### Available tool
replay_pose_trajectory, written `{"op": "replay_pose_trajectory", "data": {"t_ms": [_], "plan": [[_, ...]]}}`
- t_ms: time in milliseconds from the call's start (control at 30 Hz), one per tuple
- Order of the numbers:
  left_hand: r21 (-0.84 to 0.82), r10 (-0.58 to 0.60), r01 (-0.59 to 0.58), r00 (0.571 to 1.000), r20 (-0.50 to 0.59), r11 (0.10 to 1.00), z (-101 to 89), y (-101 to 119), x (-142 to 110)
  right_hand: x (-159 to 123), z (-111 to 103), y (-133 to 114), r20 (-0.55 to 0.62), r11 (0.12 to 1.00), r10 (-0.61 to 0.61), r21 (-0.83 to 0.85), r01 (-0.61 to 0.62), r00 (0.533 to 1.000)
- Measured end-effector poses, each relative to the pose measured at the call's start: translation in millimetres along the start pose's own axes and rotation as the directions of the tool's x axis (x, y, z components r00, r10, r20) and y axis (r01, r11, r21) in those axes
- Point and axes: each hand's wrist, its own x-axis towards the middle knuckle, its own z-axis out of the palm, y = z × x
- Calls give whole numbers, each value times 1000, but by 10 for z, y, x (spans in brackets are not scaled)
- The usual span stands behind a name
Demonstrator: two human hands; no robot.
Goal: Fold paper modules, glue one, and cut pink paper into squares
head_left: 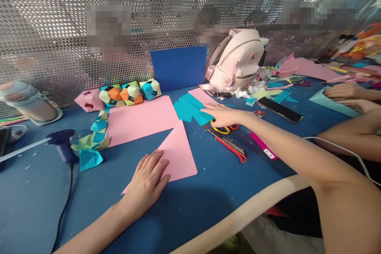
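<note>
Paper (181, 154), pink and folded, lies left of the cutter (231, 149); left hand (149, 176) flat on it, fingers loose, gripping nothing. Right hand (224, 115) sits just beyond the cutter, over scissors (224, 131); can't tell if gripping. Best: palm pressed firm, edges aligned.

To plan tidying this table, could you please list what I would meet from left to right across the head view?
Bottle, pink paper ball, left hand on folded pink paper, right hand, black phone, co-worker's hands.
</note>
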Motion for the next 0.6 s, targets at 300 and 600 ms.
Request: {"op": "replay_pose_trajectory", "data": {"t_ms": [300, 600], "plan": [[-11, -14, 14, 1000, -10, 1000, 12, 3, -10, 186, 91, -61, -4, 999, 29, 29, -29, 1000], [-21, -20, 20, 1000, 8, 1000, 15, 2, -13, 219, 142, -3, -151, 997, -61, -57, 53, 987]]}}
